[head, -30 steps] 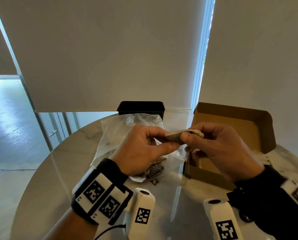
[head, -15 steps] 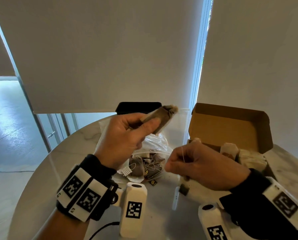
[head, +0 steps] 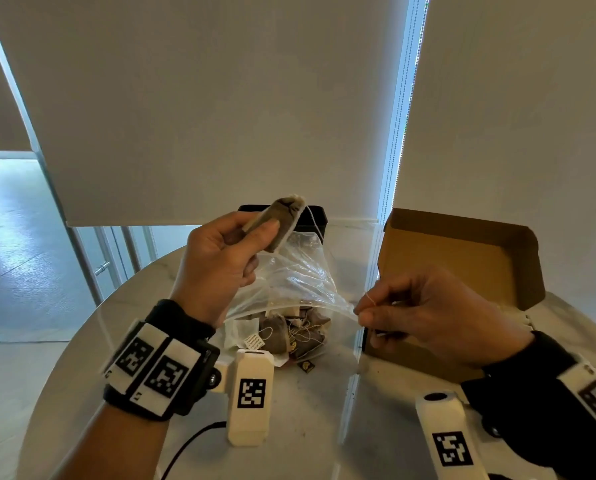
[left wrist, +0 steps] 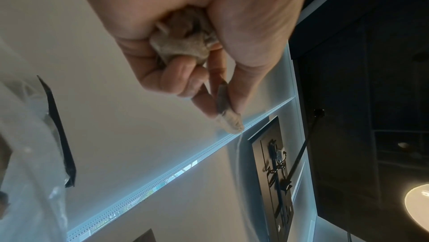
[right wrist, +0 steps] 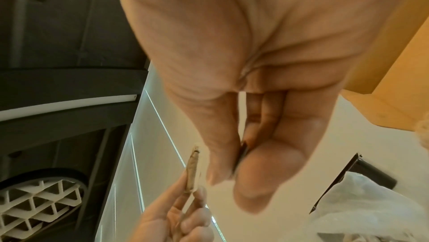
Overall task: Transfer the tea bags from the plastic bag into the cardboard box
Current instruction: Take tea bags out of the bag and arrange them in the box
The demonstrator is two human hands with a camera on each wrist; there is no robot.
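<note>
My left hand (head: 255, 230) holds a brown tea bag (head: 282, 223) raised above the clear plastic bag (head: 289, 278). In the left wrist view that tea bag (left wrist: 228, 117) sits between thumb and finger, and a second crumpled tea bag (left wrist: 183, 44) lies in the palm. A thin string (head: 319, 233) runs from the raised bag down to my right hand (head: 364, 311), which pinches its small dark tag (right wrist: 241, 154) in front of the open cardboard box (head: 456, 258). Several tea bags (head: 279, 336) remain in the plastic bag. My right hand hides the box's inside.
A round marble table (head: 307, 427) carries everything; its edge curves at the left. A black container (head: 315, 216) stands behind the plastic bag. A loose dark tag (head: 305, 366) lies on the table near the bag, and a black cable (head: 192, 441) trails at the front.
The hands, together on one tea bag a second ago, have parted. My left hand rose up-left with the bag; my right dropped to the right with the string and tag.
</note>
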